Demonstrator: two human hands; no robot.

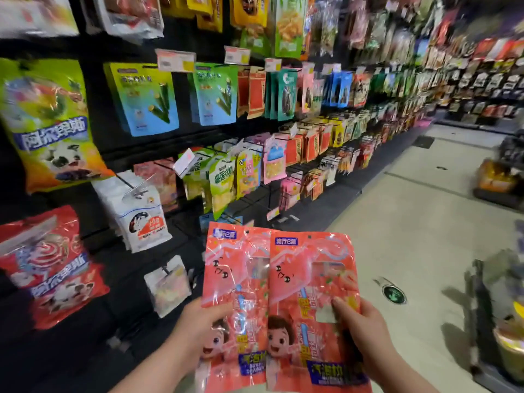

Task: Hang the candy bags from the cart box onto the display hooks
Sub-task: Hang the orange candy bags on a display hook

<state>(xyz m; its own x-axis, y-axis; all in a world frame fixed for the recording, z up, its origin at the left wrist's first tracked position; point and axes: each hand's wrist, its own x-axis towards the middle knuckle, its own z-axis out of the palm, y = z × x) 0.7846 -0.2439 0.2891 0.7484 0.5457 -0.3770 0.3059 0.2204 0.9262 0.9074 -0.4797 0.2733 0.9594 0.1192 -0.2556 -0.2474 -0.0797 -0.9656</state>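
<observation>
Mid-carry: left hand (198, 321) pinches left candy bag (234, 279), right hand (368, 333) pinches right candy bag (312, 279). Next, I'd guess: thread a top hole onto a display hook (130, 182).

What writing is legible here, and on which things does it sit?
"阿尔卑斯": big green plastic bag hanging at left.
"阿尔卑斯": red plastic bag below it.
"流行e", last character unclear: blue logo on both held salmon-pink plastic candy bags.
Price tags, other packets: too blurred.
</observation>
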